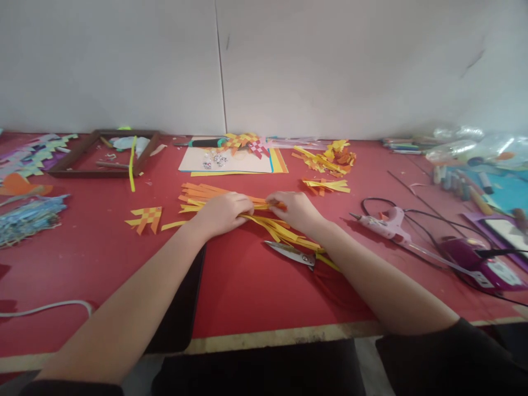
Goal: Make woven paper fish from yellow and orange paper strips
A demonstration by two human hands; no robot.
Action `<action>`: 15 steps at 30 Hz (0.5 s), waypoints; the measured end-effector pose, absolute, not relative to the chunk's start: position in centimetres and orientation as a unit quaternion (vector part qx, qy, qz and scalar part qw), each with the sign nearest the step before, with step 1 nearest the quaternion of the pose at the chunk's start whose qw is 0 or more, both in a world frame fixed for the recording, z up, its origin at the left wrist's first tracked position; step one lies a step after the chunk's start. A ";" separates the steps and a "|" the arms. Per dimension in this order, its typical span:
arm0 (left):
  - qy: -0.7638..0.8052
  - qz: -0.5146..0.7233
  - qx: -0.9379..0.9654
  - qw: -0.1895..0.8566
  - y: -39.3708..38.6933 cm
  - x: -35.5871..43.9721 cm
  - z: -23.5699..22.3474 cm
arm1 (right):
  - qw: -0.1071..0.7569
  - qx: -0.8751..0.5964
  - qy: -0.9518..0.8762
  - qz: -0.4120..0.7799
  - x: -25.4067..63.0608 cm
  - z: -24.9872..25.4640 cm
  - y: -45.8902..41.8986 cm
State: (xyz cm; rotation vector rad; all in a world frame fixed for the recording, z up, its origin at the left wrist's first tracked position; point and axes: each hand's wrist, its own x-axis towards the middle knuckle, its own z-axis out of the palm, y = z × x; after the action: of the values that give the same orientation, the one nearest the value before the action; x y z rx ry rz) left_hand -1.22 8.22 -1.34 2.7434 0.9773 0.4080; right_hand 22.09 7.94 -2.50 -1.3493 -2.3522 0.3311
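Long orange paper strips (202, 191) and yellow paper strips (282, 231) lie in a loose bundle on the red table. My left hand (225, 213) is closed over the bundle's middle, its fingers curled on yellow strips. Just to the right, my right hand (293, 209) pinches the ends of orange strips between thumb and fingers. Exactly how many strips each hand holds is hidden. Below the right wrist lie open-bladed scissors (291, 253), their handles partly under my forearm. A small woven orange-and-yellow paper piece (147, 216) rests left of my left hand.
A pink glue gun (388, 224) with its cable lies at right, near a purple power strip (478, 261). Behind are paper sheets (235, 160), yellow scraps (330, 159) and a brown frame (76, 153). A dark flat device (177, 313) sits under my left forearm.
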 end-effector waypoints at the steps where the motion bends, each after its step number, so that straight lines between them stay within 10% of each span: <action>1: 0.330 0.138 0.928 0.101 8.2 -1.2 -1.4 | 0.200 -0.485 -0.844 0.114 22.0 -2.4 7.9; 15: 0.347 0.142 0.922 0.096 8.0 -1.4 -1.3 | 0.124 -0.476 -0.869 0.057 21.9 -2.0 7.5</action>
State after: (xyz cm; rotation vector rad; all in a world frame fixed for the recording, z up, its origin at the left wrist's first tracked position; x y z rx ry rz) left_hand -1.39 8.04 -1.34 2.7333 1.0271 0.4215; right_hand 21.92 7.54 -1.98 -1.3873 -2.5340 0.1671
